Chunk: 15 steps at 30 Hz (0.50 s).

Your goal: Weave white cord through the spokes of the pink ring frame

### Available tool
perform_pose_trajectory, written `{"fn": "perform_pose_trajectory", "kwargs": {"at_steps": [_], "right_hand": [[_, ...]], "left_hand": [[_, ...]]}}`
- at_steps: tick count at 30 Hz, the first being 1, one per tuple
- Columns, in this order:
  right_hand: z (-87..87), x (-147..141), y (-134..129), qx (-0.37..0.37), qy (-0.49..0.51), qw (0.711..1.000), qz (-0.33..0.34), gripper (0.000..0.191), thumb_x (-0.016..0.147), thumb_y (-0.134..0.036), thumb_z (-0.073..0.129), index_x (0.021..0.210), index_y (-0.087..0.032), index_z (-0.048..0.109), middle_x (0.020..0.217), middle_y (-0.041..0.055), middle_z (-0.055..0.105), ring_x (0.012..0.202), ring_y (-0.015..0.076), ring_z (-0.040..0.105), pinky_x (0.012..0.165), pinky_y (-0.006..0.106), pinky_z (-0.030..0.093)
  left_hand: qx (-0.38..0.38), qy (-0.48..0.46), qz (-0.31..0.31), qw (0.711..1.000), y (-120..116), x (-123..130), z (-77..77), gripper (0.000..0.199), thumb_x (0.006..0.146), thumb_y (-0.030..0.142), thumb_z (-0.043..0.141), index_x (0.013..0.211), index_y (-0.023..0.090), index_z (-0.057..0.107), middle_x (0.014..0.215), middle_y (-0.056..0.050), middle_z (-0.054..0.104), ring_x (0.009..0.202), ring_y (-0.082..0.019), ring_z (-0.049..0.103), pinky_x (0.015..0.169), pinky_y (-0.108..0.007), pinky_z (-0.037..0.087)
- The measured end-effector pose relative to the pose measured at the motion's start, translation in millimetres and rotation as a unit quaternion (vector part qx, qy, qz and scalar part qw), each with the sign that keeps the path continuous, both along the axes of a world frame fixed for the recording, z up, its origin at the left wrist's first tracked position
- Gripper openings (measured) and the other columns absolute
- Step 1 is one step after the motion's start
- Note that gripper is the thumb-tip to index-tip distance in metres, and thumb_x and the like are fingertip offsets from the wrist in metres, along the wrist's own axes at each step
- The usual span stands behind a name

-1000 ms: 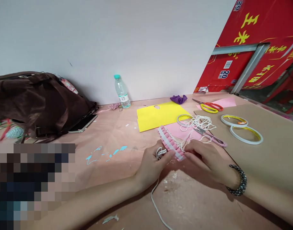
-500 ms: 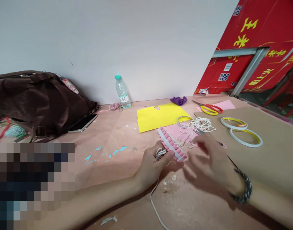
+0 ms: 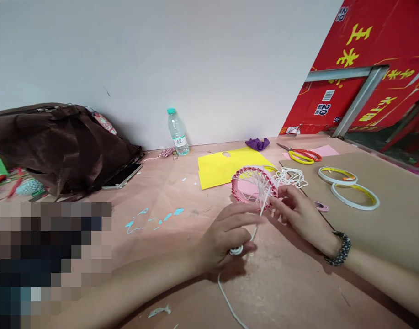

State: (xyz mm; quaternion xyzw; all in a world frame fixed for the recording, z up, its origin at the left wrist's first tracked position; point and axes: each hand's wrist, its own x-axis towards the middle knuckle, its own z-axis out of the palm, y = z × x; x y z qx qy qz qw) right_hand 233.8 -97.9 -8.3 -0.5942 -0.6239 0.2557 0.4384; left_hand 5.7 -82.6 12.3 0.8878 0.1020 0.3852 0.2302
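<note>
A pink ring (image 3: 237,195) with a ridged, wrapped rim stands tilted above the table, white strands crossing its inside. My right hand (image 3: 300,212), wearing a dark braided bracelet, pinches the ring's right edge between thumb and fingers. Just in front of the ring is my left hand (image 3: 226,233), its lower fingers curled around a small bundle of white cord (image 3: 236,250). From the ring a length of cord runs down past the left fingers, and a loose tail trails to the table's front edge. Whether the left fingertips touch the ring I cannot tell.
Behind the ring lie yellow paper (image 3: 216,169), tangled white cord (image 3: 293,178) and purple crumpled paper (image 3: 257,144). Scissors (image 3: 303,156) and two tape rolls (image 3: 355,196) sit right. A water bottle (image 3: 178,135), phone (image 3: 122,177) and brown bag (image 3: 68,146) are further left.
The ring has turned from edge-on to showing its open face. My right hand has closed on its right edge, while my left hand has let go of the rim and moved lower, keeping the cord bundle.
</note>
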Motion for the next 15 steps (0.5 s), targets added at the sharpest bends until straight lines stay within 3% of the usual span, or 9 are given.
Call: {"fn": "perform_pose_trajectory", "kwargs": {"at_steps": [2,3,5,7,9,11,15], "right_hand": [[-3.3,2,4,-0.004,0.067,0.997,-0.030,0.036,0.085,-0.055,0.053,0.093,-0.020,0.049,0.068,0.0005,0.058,0.051,0.0135,0.055,0.043,0.023,0.044],[-4.3,3,6,-0.004,0.096,0.994,-0.048,0.038,0.083,-0.056,0.055,0.093,-0.020,0.049,0.068,0.0000,0.057,0.050,0.0130,0.054,0.041,0.022,0.043],[-4.8,5,10,0.003,0.147,0.986,-0.081,0.039,0.081,-0.057,0.058,0.092,-0.021,0.047,0.067,-0.0010,0.056,0.050,0.0120,0.052,0.038,0.020,0.041],[-4.0,5,12,0.009,0.183,0.978,-0.099,0.040,0.079,-0.057,0.060,0.092,-0.021,0.047,0.066,-0.0020,0.054,0.050,0.0117,0.051,0.036,0.018,0.038],[-3.3,5,12,0.026,0.198,0.974,-0.107,0.041,0.079,-0.057,0.061,0.093,-0.022,0.047,0.067,-0.0022,0.054,0.049,0.0110,0.051,0.034,0.017,0.036],[-3.6,5,12,0.046,0.194,0.974,-0.107,0.040,0.078,-0.056,0.062,0.093,-0.022,0.047,0.072,-0.0017,0.054,0.049,0.0103,0.051,0.034,0.018,0.037],[-5.3,5,12,0.052,0.168,0.979,-0.104,0.038,0.079,-0.054,0.061,0.091,-0.021,0.048,0.074,-0.0012,0.054,0.049,0.0098,0.052,0.036,0.019,0.039]], "left_hand": [[-0.135,0.005,-0.015,0.991,0,1,-4.0,0.037,0.094,0.041,0.034,0.075,0.018,0.055,0.074,-0.004,0.063,0.078,-0.016,0.060,0.090,-0.038,0.044],[-0.218,-0.007,0.010,0.976,1,2,-6.5,0.036,0.093,0.044,0.034,0.074,0.019,0.052,0.064,0.000,0.057,0.064,-0.013,0.057,0.080,-0.034,0.047],[-0.348,-0.037,0.095,0.932,4,5,-10.2,0.030,0.088,0.048,0.044,0.077,0.020,0.046,0.057,0.006,0.047,0.048,-0.008,0.045,0.058,-0.025,0.045],[-0.398,-0.022,0.177,0.900,9,7,-9.9,0.028,0.080,0.046,0.059,0.086,0.022,0.045,0.058,0.008,0.045,0.047,-0.007,0.042,0.050,-0.020,0.038],[-0.372,0.051,0.202,0.905,15,7,-5.6,0.034,0.075,0.041,0.067,0.097,0.022,0.050,0.065,0.006,0.052,0.056,-0.009,0.049,0.055,-0.021,0.040],[-0.298,0.124,0.162,0.932,17,6,0.0,0.024,0.081,0.039,0.059,0.097,0.020,0.058,0.073,0.001,0.060,0.067,-0.012,0.057,0.063,-0.023,0.044],[-0.020,0.082,0.046,0.995,11,0,5.8,0.025,0.088,0.035,0.049,0.079,0.018,0.065,0.096,-0.010,0.066,0.097,-0.020,0.059,0.084,-0.032,0.045]]}}
